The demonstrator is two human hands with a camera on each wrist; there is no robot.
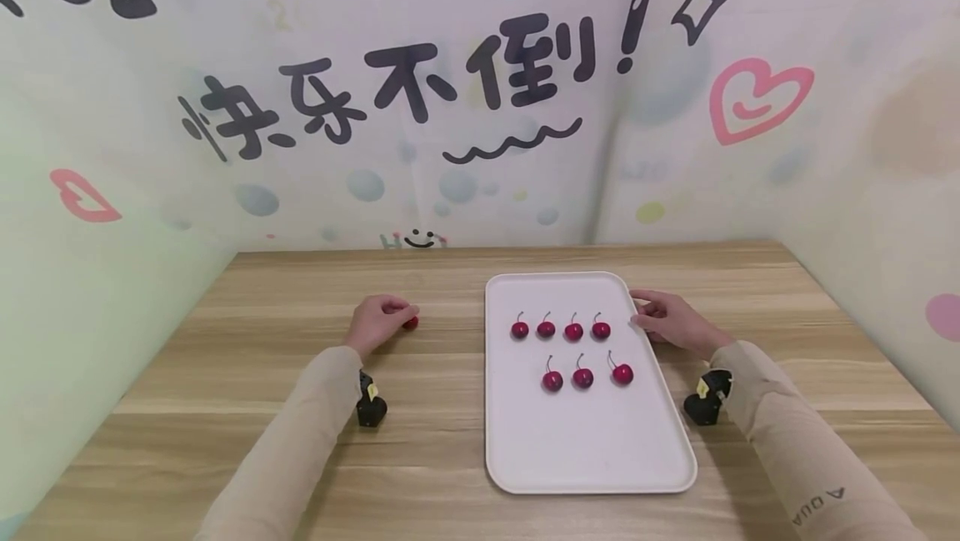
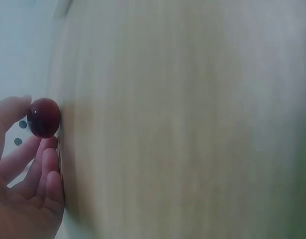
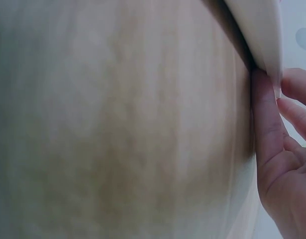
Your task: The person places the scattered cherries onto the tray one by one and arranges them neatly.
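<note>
My left hand [image 1: 378, 323] is low over the table, left of the tray, with a dark red cherry [image 2: 44, 118] pinched at its fingertips. In the left wrist view the cherry sits close against the tabletop, and no stem shows. At the right long side of a white rectangular tray [image 1: 585, 449], my right hand [image 1: 678, 323] holds the rim. The right wrist view has one finger [image 3: 266, 114] low along the table under the rim and others on its outer side. On the tray, a back row of several stemmed cherries [image 1: 573, 332] stands behind a front row of three cherries [image 1: 582, 378].
The wood-grain table [image 1: 420, 474] runs back to a printed wall sheet [image 1: 420, 166] with dark lettering and pink hearts. Similar sheets flank it on both sides. Black wrist cameras hang below each sleeve, the right one [image 1: 705, 399] close beside the tray's right edge.
</note>
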